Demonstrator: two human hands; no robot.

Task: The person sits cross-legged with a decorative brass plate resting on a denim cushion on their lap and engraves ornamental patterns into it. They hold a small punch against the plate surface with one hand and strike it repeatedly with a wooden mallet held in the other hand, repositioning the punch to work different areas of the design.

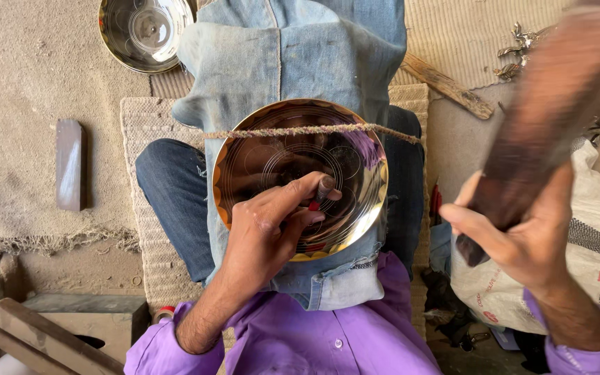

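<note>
The left hand (272,222) pinches a small punch (324,186) against the brass bowl (300,177) on the lap, pinned under a cord (314,130). The right hand (515,239), raised off the bowl's right rim, grips a wooden mallet (550,111). A sack (592,236) crowds that side; a second bowl (146,31) lies at the mat's far left corner

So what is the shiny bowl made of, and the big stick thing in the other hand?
The bowl looks like polished golden metal, maybe brass: it mirrors the left hand and shows fine engraved circles. The stick held in the right hand looks like dark brown wood with a dull finish, though it is blurred, so that is less sure. The cord across the bowl looks like twisted fibre.
</note>
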